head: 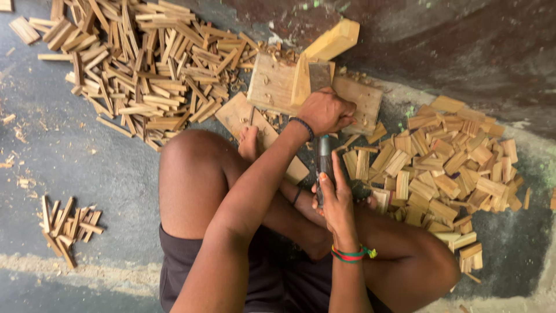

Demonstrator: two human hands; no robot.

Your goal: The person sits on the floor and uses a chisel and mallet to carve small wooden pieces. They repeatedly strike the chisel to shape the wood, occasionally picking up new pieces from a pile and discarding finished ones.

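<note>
— What are the hands on?

— The left hand [324, 111] is closed in a fist, fingers wrapped tight around the top of a dark metal blade [324, 159] that stands roughly upright. The right hand [333, 194] has its fingers fairly straight and laid along the lower part of the same blade, steadying it rather than gripping; I can't tell whether the thumb closes round behind.

— And where does the blade sit?

— In the middle of the scene, just near of a pale wooden work block [272, 84] on the floor, with a thick pale wooden billet [330, 42] leaning over the block's far edge.

— How would it handle, do you think?

— Stiff and fairly heavy for its size, I'd judge, with an edge to keep fingers off. The top under the fist looks the safest hold. The flat sides are probably smooth, so an open palm could slip.

— What lies around?

— A big heap of thin pale wooden sticks [150, 64] far left, a small bundle of the same sticks [66, 226] near left, and a pile of short flat wooden blocks [452, 162] to the right. Those pieces look light, dry and easily split.
</note>
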